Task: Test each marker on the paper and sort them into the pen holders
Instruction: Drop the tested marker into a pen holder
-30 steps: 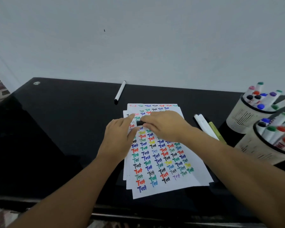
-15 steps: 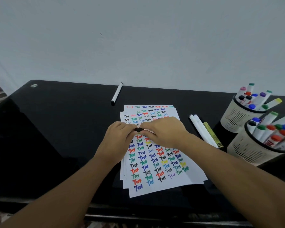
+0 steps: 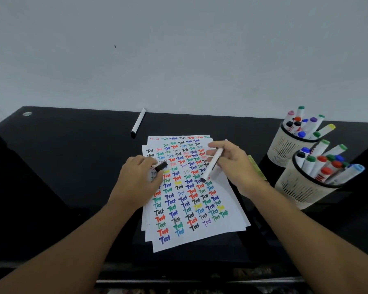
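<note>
A: Head view first. What are the hands doing?

B: The right hand (image 3: 232, 164) grips a white marker (image 3: 213, 163) with curled fingers and thumb. Its dark tip points down and to the left, just above the paper (image 3: 227, 211). Whether the tip touches the sheet, I cannot tell.

A: And the left hand?

B: The left hand (image 3: 137, 179) pinches a black cap (image 3: 161, 166) between fingertips and thumb, with the hand lying over the left edge of the paper. Cap and marker are apart.

A: Describe the paper.

B: It is a slightly fanned stack of white sheets on the black table (image 3: 62, 166), and the top sheet is covered in rows of the word "Test" in many colours.

A: Where are the pen holders?

B: They stand to the right, touching or nearly so. The far pen holder (image 3: 285, 150) and the near pen holder (image 3: 300, 187) are both full of capped markers.

A: Any loose ones?

B: A spare marker (image 3: 138, 123) lies beyond the paper near the wall, and a yellow-green marker (image 3: 256, 168) lies partly hidden behind the right wrist.
</note>
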